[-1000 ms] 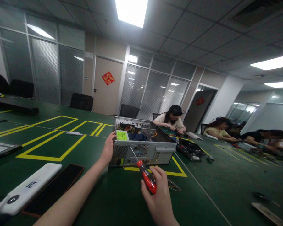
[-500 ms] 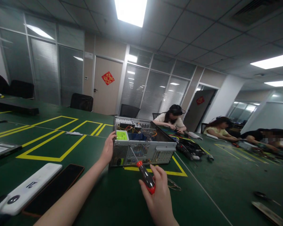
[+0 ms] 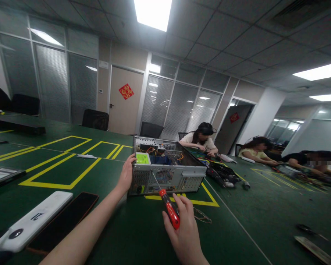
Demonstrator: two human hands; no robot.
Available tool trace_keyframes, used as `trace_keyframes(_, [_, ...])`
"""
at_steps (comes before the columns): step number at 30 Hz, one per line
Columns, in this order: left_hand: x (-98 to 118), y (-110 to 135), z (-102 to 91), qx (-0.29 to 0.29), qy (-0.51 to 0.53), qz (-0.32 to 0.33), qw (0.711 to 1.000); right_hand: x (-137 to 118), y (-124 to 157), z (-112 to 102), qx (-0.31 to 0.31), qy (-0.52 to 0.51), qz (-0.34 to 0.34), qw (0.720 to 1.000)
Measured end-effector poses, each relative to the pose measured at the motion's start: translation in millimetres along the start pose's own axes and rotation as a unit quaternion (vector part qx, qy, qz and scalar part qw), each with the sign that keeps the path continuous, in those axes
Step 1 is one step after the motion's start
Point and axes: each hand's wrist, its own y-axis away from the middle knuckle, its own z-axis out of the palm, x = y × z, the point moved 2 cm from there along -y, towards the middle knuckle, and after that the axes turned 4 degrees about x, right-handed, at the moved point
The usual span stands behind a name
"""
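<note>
An opened computer case (image 3: 179, 170) lies on the table with its rear panel facing me, wires and a power supply with a green label (image 3: 142, 158) showing inside. My left hand (image 3: 127, 173) grips the case's left rear corner, its fingers over the edge by the power supply. In my right hand (image 3: 183, 217) is a screwdriver (image 3: 169, 209) with a red and black handle, held between thumb and fingers. Its shaft slants up and left to the rear panel, where the tip meets the metal near the power supply; the screw itself is too small to make out.
A pair of glasses (image 3: 202, 215) lies behind my right hand. Left are a white device marked 21 (image 3: 34, 219), a dark phone (image 3: 64, 221) and a hard drive (image 3: 4, 176). Beyond the case sit a black bundle of parts (image 3: 223, 175) and a person (image 3: 200, 139) at work.
The screwdriver has turned about its shaft, so the handle now shows more red. My right fingers have shifted slightly; my left hand and the case have stayed put.
</note>
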Motion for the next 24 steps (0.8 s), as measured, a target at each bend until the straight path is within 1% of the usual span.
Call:
trace_keyframes(2, [0, 0, 0.2, 0.0, 0.001, 0.001, 1.0, -3, -2, -2, -0.009, -0.019, 0.031, 0.999])
trace_keyframes(5, [1, 0, 0.4, -0.002, 0.001, 0.002, 1.0, -6, -3, -6, 0.005, -0.035, 0.049, 0.998])
trace_keyframes(8, [2, 1, 0.4, -0.004, 0.0, 0.002, 1.0, -8, -1, -7, 0.031, -0.029, 0.021, 0.999])
trace_keyframes(10, [1, 1, 0.4, -0.004, -0.001, -0.001, 1.0, -10, 0, -6, 0.036, -0.022, -0.004, 0.999])
trace_keyframes(12, [1, 1, 0.5, -0.004, 0.0, -0.001, 1.0, -12, 0, -6, 0.021, -0.015, -0.007, 1.0])
trace_keyframes(16, [1, 1, 1.0, -0.001, 0.002, -0.001, 1.0, -14, -2, -7, -0.02, -0.018, 0.04, 0.999])
trace_keyframes(19, [1, 1, 1.2, 0.005, 0.002, -0.001, 1.0, -12, -5, -8, -0.016, -0.027, 0.06, 0.998])
trace_keyframes(21, [1, 1, 1.2, 0.005, 0.004, 0.0, 1.0, -10, -6, -8, -0.002, -0.024, 0.045, 0.999])
trace_keyframes(24, [2, 1, 1.0, 0.001, 0.004, -0.004, 1.0, -6, -6, -6, 0.021, -0.012, -0.01, 1.0])
